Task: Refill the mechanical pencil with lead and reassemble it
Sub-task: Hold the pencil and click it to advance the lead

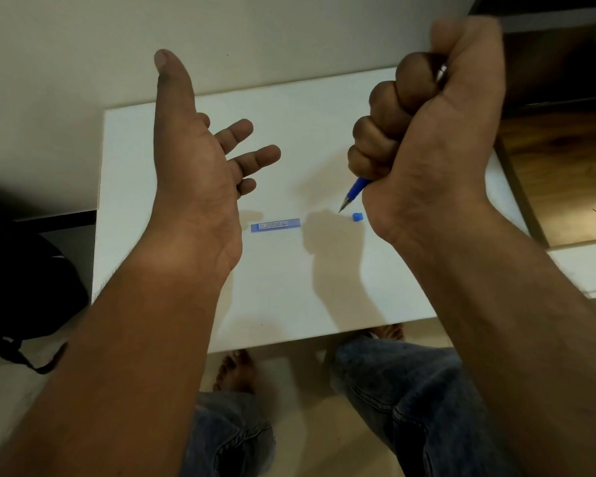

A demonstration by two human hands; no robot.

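Observation:
My right hand point(430, 129) is closed in a fist around a blue mechanical pencil point(355, 191), raised above the white table point(289, 287). Only the pencil's blue lower barrel and metal tip stick out below the fist, pointing down and left. A small blue cap point(357, 217) lies on the table just under the tip. A flat blue lead case point(275, 225) lies on the table to its left. My left hand point(200, 160) hovers above the table with palm up, fingers spread and nothing in it.
The white table's near edge runs above my knees in blue jeans point(393, 390). A black bag point(25, 287) sits on the floor at the left. A wooden surface point(558, 160) lies to the right of the table.

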